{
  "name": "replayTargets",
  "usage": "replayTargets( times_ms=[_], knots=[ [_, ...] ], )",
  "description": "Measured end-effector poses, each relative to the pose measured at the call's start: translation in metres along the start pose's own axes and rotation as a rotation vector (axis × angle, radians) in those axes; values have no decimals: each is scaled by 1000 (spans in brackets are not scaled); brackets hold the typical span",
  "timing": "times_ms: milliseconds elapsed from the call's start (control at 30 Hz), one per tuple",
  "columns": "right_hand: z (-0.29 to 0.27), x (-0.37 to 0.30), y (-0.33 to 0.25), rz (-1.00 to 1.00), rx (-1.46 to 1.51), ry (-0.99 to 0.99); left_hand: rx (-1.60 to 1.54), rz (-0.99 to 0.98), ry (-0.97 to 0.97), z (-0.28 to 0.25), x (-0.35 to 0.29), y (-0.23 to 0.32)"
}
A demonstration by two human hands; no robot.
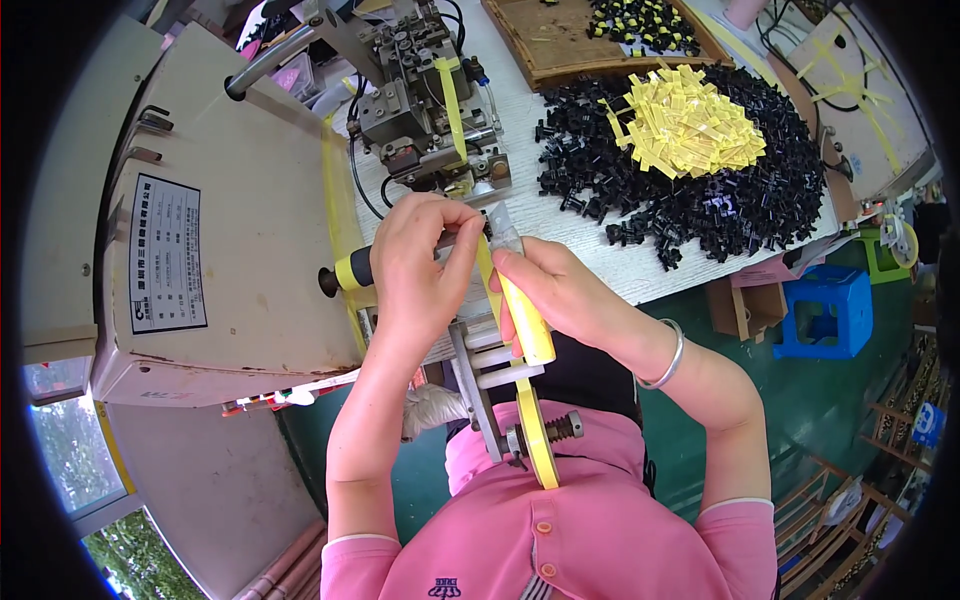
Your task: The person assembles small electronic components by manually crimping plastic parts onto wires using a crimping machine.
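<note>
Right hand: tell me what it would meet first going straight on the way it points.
The right hand would probably meet the yellow tape strip first, then the left hand; depth is unclear.

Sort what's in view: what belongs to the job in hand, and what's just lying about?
Likely the job:
yellow-handled tool, held in right fingers
yellow tape roll
metal bench fixture
black plastic parts
yellow strips

Apparently just about:
blue plastic stool
cardboard box
</note>
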State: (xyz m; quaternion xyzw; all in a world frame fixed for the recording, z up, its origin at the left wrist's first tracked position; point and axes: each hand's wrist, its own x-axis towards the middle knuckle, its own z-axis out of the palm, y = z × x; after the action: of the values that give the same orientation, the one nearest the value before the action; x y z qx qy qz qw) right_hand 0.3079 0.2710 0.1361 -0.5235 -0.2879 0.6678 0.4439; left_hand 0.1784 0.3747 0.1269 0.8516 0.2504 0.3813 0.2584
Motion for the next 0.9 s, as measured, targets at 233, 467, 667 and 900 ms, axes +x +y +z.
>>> replayTargets(
  times_ms=[233, 467, 667, 900],
  knots=[
    [-1, 3, 1, 30, 102, -21, -63, -39, 24, 1, 1, 4],
    [1, 1, 0, 35, 78, -25, -6, -181, -37, -9, 3, -1],
    [3, 2, 1, 58, 109, -30, -10, -347, -284, -17, 9, 8],
    [18, 5, 5, 56, 265, 37, -34, -340, -280, -17, 7, 5]
  ],
)
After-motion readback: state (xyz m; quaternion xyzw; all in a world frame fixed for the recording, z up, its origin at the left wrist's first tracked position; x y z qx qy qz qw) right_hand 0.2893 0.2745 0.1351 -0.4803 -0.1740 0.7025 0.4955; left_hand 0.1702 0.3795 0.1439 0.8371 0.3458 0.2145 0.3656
